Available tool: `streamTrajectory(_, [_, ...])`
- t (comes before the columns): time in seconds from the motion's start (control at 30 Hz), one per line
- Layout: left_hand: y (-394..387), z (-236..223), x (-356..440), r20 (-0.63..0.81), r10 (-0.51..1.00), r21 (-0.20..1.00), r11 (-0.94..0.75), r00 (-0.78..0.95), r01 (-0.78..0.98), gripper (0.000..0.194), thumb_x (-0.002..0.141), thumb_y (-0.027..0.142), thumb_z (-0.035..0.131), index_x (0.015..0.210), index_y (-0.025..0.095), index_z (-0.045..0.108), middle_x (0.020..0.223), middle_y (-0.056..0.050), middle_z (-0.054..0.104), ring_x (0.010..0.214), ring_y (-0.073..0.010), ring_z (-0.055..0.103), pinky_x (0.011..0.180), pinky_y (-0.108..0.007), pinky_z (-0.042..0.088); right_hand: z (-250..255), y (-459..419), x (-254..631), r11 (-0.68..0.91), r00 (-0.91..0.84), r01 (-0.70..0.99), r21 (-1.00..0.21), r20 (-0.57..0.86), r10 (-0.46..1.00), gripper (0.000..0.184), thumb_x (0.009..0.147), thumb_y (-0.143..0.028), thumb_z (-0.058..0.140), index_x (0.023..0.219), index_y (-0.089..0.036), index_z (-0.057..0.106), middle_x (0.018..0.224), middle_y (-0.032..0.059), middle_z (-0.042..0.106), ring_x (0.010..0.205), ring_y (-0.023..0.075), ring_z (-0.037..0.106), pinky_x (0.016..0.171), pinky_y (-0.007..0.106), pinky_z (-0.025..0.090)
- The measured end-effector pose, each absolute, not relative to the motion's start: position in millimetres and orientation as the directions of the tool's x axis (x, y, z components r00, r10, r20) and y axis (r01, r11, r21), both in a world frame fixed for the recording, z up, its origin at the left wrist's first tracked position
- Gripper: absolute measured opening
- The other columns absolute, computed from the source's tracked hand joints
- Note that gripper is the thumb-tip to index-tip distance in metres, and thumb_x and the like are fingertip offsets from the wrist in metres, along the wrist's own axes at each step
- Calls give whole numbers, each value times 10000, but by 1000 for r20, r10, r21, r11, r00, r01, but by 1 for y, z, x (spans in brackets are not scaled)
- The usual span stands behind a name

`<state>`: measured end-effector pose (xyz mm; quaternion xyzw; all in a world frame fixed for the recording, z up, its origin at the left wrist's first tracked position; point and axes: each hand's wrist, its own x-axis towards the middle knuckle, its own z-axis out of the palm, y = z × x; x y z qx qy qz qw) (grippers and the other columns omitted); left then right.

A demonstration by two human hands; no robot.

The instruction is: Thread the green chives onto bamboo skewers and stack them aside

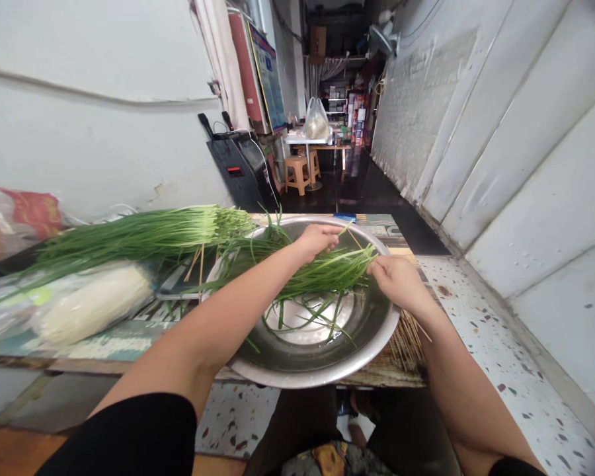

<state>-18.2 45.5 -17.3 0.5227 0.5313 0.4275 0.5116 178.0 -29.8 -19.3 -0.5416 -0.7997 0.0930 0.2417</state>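
Over the far side of a wide metal basin (312, 378), my left hand (321, 239) is closed on a green chive stalk (346, 229) whose pale end sticks out past the fingers. My right hand (395, 274) is closed at the basin's right rim on a thin bamboo skewer (356, 239), which slants up toward my left fingertips. Its other end seems to show below my right wrist. A loose heap of chives (317, 277) lies in the basin between my hands, stalk ends by my right fingers. A few cut leaves rest on the basin floor.
A big bunch of chives (178, 231) lies left of the basin, beside a pale bagged bundle (96, 301). Several bamboo skewers (406, 347) lie right of the basin. Farther off are a black speaker-like box (240, 168), stools (296, 173) and a white table (302, 140).
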Motion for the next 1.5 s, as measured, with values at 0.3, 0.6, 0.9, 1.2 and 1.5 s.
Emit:
streamTrajectory(0.3, [48, -19, -19, -95, 993, 988, 86, 67, 128, 364, 726, 23, 586, 1071, 97, 674, 565, 5, 571, 454, -49, 466, 443, -179, 349, -18, -30, 178, 407, -310, 817, -408, 285, 907, 297, 825, -211, 387, 692, -178, 651, 696, 48, 658, 697, 170, 560, 665, 256, 351])
streamTrajectory(0.6, [48, -20, -19, -88, 994, 991, 80, 66, 108, 360, 724, 21, 582, 1067, 82, 671, 569, -2, 572, 463, -56, 475, 440, -181, 355, -21, -29, 178, 398, -296, 825, -401, 293, 909, 292, 822, -219, 399, 696, -179, 659, 680, 48, 653, 694, 175, 554, 656, 257, 351])
streamTrajectory(0.9, [48, -19, -19, -98, 993, 991, 92, 59, 92, 354, 726, 27, 588, 1067, 77, 671, 555, 0, 569, 458, -57, 471, 445, -187, 347, -20, -29, 179, 411, -305, 824, -389, 308, 901, 299, 822, -221, 397, 699, -180, 666, 674, 47, 651, 696, 175, 558, 665, 258, 356])
streamTrajectory(1.2, [45, -16, -18, -103, 992, 990, 96, 71, 102, 356, 716, 1, 575, 1052, 68, 672, 537, 9, 555, 449, -52, 462, 440, -183, 342, -20, -28, 179, 405, -308, 832, -379, 293, 905, 297, 819, -214, 397, 704, -180, 670, 664, 43, 651, 688, 175, 562, 657, 257, 347])
streamTrajectory(1.5, [45, -17, -18, -115, 990, 990, 108, 76, 95, 370, 718, -10, 566, 1066, 64, 664, 527, 14, 544, 442, -50, 452, 437, -185, 334, -22, -28, 179, 407, -303, 827, -387, 304, 903, 304, 829, -232, 397, 700, -187, 669, 681, 45, 657, 709, 180, 568, 673, 261, 357])
